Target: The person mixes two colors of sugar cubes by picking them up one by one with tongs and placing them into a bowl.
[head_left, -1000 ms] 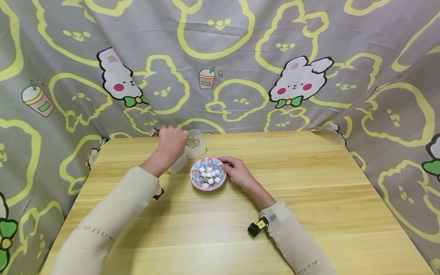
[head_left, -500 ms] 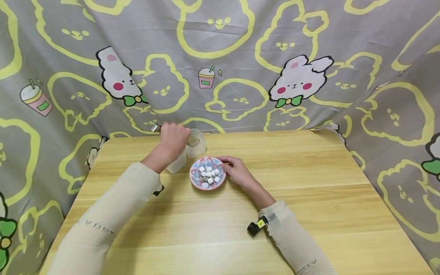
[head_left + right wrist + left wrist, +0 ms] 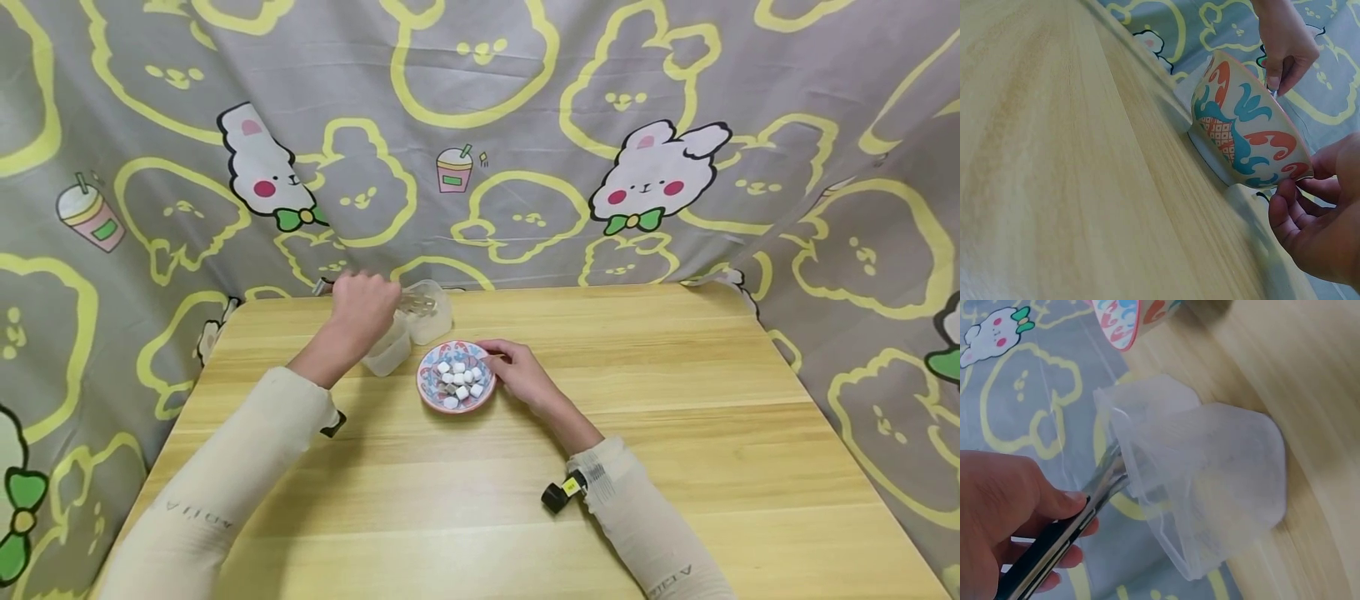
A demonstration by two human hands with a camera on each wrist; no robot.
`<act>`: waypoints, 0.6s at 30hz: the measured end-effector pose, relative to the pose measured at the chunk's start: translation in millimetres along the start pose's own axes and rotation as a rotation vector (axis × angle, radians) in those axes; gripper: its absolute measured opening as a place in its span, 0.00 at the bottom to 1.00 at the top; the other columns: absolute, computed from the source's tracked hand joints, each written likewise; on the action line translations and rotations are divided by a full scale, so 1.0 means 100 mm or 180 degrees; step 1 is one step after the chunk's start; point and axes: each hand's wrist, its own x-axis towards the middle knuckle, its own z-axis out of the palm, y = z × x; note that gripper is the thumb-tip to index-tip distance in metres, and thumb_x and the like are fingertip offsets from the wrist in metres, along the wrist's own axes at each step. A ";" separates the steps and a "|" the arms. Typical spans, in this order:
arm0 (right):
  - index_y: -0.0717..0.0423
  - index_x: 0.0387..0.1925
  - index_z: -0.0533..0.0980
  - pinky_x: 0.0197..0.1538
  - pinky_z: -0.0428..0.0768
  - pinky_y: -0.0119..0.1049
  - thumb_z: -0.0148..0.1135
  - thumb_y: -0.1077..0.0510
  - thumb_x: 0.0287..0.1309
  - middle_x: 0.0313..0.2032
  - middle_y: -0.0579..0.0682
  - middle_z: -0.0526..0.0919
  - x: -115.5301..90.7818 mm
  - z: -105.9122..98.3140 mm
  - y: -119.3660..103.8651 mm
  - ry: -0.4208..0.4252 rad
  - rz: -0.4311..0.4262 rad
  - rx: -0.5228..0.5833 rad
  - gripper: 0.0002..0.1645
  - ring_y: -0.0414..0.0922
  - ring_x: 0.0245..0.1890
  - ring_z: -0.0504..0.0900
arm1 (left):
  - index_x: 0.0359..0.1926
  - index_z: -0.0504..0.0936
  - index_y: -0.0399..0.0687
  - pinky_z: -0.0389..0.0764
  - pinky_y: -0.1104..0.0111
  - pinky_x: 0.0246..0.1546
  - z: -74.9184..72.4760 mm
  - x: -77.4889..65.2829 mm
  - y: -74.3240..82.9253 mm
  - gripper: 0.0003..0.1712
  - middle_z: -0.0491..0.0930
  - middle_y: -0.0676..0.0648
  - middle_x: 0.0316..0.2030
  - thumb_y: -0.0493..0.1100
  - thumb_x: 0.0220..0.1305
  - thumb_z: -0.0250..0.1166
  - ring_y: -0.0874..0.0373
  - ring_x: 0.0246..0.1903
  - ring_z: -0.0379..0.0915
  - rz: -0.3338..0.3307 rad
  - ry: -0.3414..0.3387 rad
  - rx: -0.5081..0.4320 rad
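Observation:
My left hand (image 3: 360, 308) grips metal tongs with dark handle grips (image 3: 1054, 550), seen clearly in the left wrist view. Their tips reach to the mouth of the farther clear plastic container (image 3: 431, 325); whether they pinch anything is hard to tell. A second clear container (image 3: 388, 354) stands nearer, just beside the first, partly behind the left hand. Right of these sits a patterned bowl (image 3: 426, 400) holding several white cubes (image 3: 460, 377) and a few greyish pieces. My right hand (image 3: 521, 379) pinches the bowl's rim between thumb and fingers.
All of this stands on a wood-grain table (image 3: 637, 375), near its back edge. A grey curtain (image 3: 525, 100) with yellow cartoon outlines hangs behind it and at both sides. A small black camera (image 3: 557, 497) is strapped at the right wrist.
My left hand, with the tongs, has shifted a little to the left, so more of the nearer container shows. The right hand and the bowl have stayed in place.

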 end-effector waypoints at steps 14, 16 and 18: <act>0.56 0.65 0.78 0.67 0.77 0.46 0.55 0.60 0.74 0.62 0.56 0.83 -0.01 -0.01 0.00 -0.0010 -0.0011 -0.0020 0.22 0.49 0.61 0.80 | 0.16 0.75 0.50 0.74 0.55 0.31 -0.09 -0.23 -0.10 0.16 0.72 0.48 0.14 0.28 0.54 0.61 0.48 0.26 0.75 -0.0094 0.0447 -0.0167; 0.56 0.65 0.78 0.67 0.77 0.47 0.55 0.60 0.74 0.62 0.56 0.83 -0.01 -0.01 0.00 -0.0015 -0.0015 -0.0020 0.22 0.49 0.61 0.80 | 0.15 0.74 0.50 0.72 0.57 0.30 -0.09 -0.27 -0.11 0.17 0.70 0.49 0.12 0.27 0.54 0.60 0.49 0.25 0.74 -0.0065 0.0679 -0.0144; 0.56 0.65 0.78 0.67 0.77 0.46 0.55 0.60 0.74 0.62 0.56 0.83 -0.01 -0.01 0.00 -0.0016 -0.0016 -0.0005 0.22 0.49 0.61 0.80 | 0.14 0.72 0.50 0.70 0.58 0.28 -0.09 -0.32 -0.12 0.19 0.66 0.50 0.10 0.25 0.54 0.58 0.49 0.23 0.73 -0.0026 0.0924 -0.0108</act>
